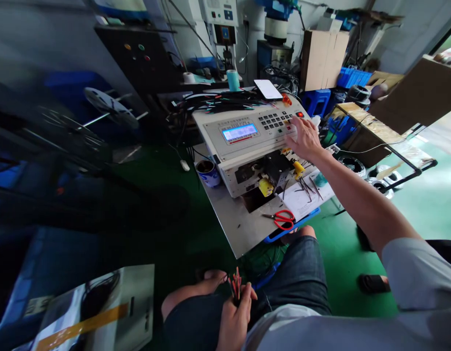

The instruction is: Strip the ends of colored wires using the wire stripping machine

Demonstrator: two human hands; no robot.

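Note:
My left hand is closed around a small bundle of wires above my lap, their reddish ends pointing up. My right hand reaches over the right end of the machine's control panel, fingers stretched out and holding nothing. Its fingertips are at the keypad, near the red button; I cannot tell whether they press a key. A lit display sits left of the keys. Below the panel is a black feed block with yellow parts.
Red-handled scissors and a paper sheet lie on the metal table. A blue-and-white cup stands at its left edge. Black cables and a phone rest atop the machine. A cardboard box is behind.

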